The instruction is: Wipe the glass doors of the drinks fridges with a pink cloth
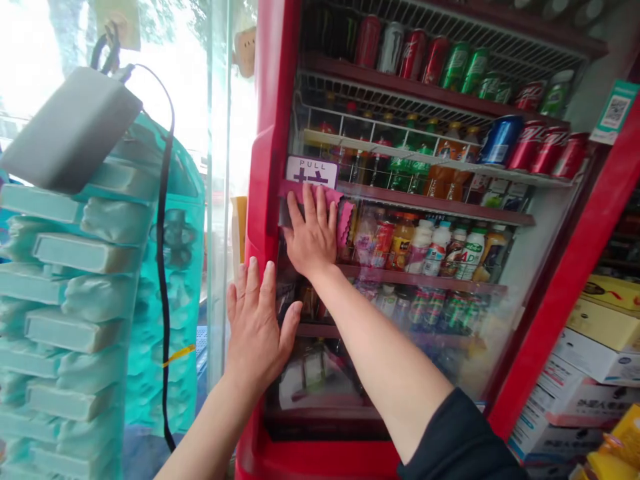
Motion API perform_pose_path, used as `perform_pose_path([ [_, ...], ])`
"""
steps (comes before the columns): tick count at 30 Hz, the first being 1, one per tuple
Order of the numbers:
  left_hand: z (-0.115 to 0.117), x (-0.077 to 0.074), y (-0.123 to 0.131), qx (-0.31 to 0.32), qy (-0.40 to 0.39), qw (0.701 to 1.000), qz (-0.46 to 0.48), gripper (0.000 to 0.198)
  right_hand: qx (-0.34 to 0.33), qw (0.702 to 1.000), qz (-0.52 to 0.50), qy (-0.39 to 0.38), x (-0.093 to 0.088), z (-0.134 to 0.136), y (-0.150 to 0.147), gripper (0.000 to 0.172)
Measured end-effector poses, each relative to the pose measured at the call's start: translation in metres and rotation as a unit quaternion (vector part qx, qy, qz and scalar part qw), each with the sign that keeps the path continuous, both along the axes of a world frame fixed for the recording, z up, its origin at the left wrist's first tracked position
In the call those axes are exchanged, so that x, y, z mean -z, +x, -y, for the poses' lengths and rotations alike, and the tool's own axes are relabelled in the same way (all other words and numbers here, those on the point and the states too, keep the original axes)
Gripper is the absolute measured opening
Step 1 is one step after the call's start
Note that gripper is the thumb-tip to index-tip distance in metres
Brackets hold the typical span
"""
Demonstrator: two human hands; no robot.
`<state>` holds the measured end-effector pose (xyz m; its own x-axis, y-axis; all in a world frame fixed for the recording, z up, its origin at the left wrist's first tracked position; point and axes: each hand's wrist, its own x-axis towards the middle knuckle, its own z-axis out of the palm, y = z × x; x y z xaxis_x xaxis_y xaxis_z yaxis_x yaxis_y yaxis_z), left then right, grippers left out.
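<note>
My right hand [311,240] lies flat with fingers stretched over a pink cloth [345,220], pressing it to the glass door of a red drinks fridge [273,133]. The cloth has a scalloped edge and covers the lower part of a white PULL sticker [311,171]. Lower and to the left, my left hand [257,327] is open, fingers pointing up, against or just before the door's red frame; whether it touches is hard to tell. It holds nothing. Behind the glass stand cans [413,53] and bottles [440,247] on wire shelves.
At the left hangs a turquoise pocketed organizer [100,293] with a grey box-shaped device [75,127] and a black strap [163,267] before it. Stacked cartons [575,393] stand at the lower right. A green QR-code card [616,112] is on the fridge's right edge.
</note>
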<state>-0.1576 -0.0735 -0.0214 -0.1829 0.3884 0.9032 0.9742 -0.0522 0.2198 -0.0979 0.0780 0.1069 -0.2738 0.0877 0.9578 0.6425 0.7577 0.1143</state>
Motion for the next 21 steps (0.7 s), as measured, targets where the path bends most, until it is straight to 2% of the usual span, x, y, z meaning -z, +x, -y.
perform_pose_path([
  [6, 0.007, 0.007, -0.009, -0.004, -0.009, 1.000, 0.013, 0.082, 0.000, 0.998, 0.035, -0.055, 0.085, 0.006, -0.013, 0.072],
  [10, 0.005, 0.011, -0.007, -0.003, -0.016, 1.000, 0.008, 0.082, 0.001, 0.996, 0.078, -0.031, 0.124, 0.000, -0.006, 0.076],
  [13, 0.001, 0.014, -0.002, 0.001, -0.014, 1.000, 0.004, 0.082, 0.007, 0.989, 0.146, 0.004, 0.140, -0.009, 0.021, 0.077],
  [15, -0.002, 0.015, 0.002, 0.006, -0.013, 1.000, 0.003, 0.082, 0.028, 0.988, 0.149, 0.012, 0.147, -0.017, 0.047, 0.074],
  [18, -0.004, 0.018, 0.006, 0.013, -0.013, 1.000, 0.000, 0.081, 0.095, 0.994, 0.053, -0.017, 0.150, -0.030, 0.089, 0.072],
  [21, -0.006, 0.021, 0.008, 0.013, -0.015, 1.000, 0.004, 0.081, 0.160, 0.982, -0.084, -0.048, 0.145, -0.039, 0.115, 0.074],
])
